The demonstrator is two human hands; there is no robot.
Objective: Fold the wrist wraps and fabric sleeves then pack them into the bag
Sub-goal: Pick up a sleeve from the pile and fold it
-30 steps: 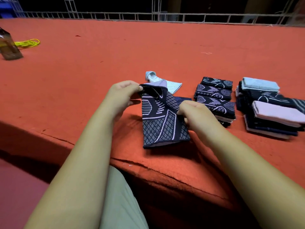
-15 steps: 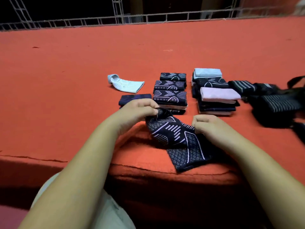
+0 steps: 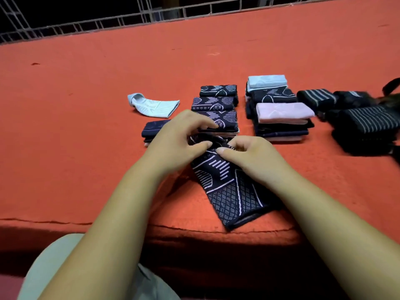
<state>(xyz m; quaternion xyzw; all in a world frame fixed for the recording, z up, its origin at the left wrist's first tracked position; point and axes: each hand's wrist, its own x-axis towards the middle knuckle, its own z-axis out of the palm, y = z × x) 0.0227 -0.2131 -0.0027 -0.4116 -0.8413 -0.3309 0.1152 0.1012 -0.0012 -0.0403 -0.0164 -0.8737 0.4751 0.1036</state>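
Navy patterned sleeve (image 3: 229,189) lay on the red felt table (image 3: 86,148), close to the near edge. Its lower end pointed toward the person and was angled slightly right; the hem sat just short of the table's lip. The far end was bunched up between the two hands.

Left hand (image 3: 173,146): thumb and curled fingers pinched the sleeve's upper end from the left. Right hand (image 3: 253,156): thumb and bent fingers pinched the same end from the right. The two thumbs were nearly touching.

Just beyond the hands stood a stack of folded navy patterned sleeves (image 3: 216,105), in three stepped piles. To its left was a small folded navy piece (image 3: 152,131), partly hidden by the left hand. Farther left and back lay a pale blue sleeve (image 3: 153,105), flat and unfolded, with one end open.

Right of the navy stack was a taller mixed stack (image 3: 279,118), with a pale blue piece on top at the back, a pink one at the front and dark layers beneath.

Far right were dark striped wraps (image 3: 365,124), blurred. A dark strap-like shape at the frame edge was too smeared to identify.

A metal railing (image 3: 108,22) ran along the table's far side.
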